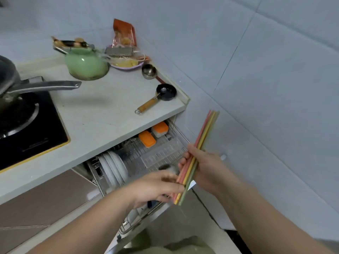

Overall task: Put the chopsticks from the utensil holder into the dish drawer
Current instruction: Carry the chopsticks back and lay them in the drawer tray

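Drawer: a wire dish rack pulled open under the counter.
Drawer contents: white plates stand on edge at the left; two orange-topped boxes sit at the back; a clear plastic tray lies in the middle.
Chopsticks: a bundle of pink, yellow and green sticks, held tilted above the drawer's right side, upper ends pointing up toward the wall, lower ends down near the drawer front.
Right hand: fingers curled round the middle of the bundle, thumb on the far side; the sticks run across the palm.
Left hand: blurred; fingertips touch the lower part of the bundle, partly closed, though whether they pinch it cannot be told.
Counter: a green kettle, a small black pan, a metal ladle, a purple dish of food.
Stove: a dark pan on the burner.
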